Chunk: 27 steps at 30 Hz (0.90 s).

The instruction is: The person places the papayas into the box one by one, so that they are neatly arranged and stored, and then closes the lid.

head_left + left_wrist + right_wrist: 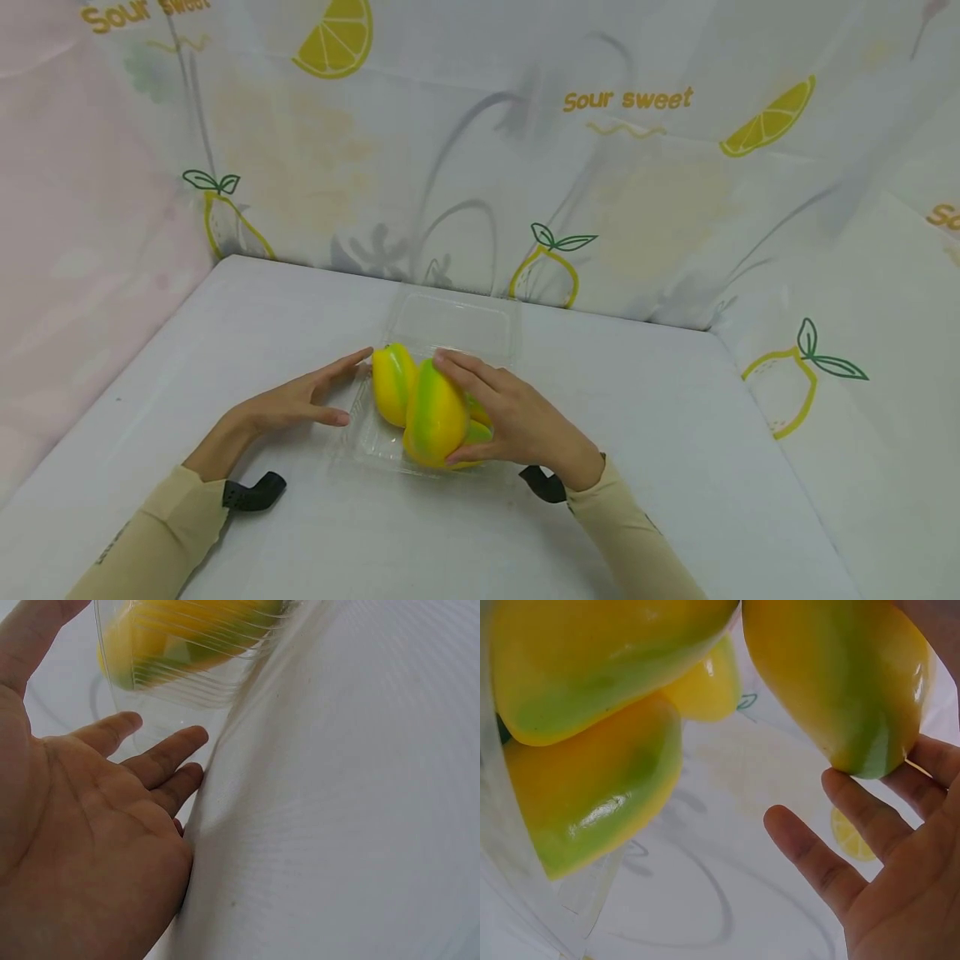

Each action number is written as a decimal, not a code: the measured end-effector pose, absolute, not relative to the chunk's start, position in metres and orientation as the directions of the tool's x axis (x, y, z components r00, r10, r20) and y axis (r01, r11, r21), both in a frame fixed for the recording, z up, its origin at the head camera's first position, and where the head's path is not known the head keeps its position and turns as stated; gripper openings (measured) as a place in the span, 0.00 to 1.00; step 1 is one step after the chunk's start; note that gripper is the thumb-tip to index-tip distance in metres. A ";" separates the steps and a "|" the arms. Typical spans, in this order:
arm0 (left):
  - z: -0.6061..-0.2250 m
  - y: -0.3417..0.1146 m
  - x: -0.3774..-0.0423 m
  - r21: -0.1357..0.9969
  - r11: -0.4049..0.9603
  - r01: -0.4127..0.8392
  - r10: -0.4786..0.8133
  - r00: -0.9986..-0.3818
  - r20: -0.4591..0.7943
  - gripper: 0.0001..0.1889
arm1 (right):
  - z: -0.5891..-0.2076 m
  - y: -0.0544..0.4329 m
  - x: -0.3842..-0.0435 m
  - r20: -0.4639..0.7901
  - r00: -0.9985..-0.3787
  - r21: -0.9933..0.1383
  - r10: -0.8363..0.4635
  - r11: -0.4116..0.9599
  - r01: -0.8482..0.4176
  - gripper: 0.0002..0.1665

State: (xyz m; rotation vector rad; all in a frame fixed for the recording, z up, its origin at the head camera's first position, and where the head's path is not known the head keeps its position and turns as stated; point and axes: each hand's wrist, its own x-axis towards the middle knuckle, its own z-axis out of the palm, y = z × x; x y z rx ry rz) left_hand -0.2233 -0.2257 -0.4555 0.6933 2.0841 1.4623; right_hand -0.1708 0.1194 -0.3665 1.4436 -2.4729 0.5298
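My right hand grips a yellow mango with a green streak, thumb at its near end and fingers over its far end. This mango is over a clear plastic clamshell box. Other yellow-green mangoes lie in the box: one at the left, others partly hidden behind my right hand; two of these mangoes show large in the right wrist view. My left hand is beside the box's left wall, fingers extended and thumb apart, holding nothing. In the left wrist view its fingertips are close to the ribbed clear wall.
The box's clear lid lies folded back toward the far side of the white table. Behind the table hangs a cloth printed with lemons and lettering. A black wrist mount sticks out from the left sleeve.
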 end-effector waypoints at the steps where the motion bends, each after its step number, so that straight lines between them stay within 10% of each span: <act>1: -0.455 -0.226 -0.223 0.948 0.294 0.123 0.657 -0.746 -0.107 0.49 | -0.367 0.119 -0.171 0.373 -0.487 -0.189 -0.790 0.449 -0.873 0.67; 27: -0.456 -0.228 -0.223 0.944 0.300 0.135 0.653 -0.750 -0.100 0.48 | -0.365 0.111 -0.169 0.389 -0.478 -0.175 -0.788 0.446 -0.878 0.67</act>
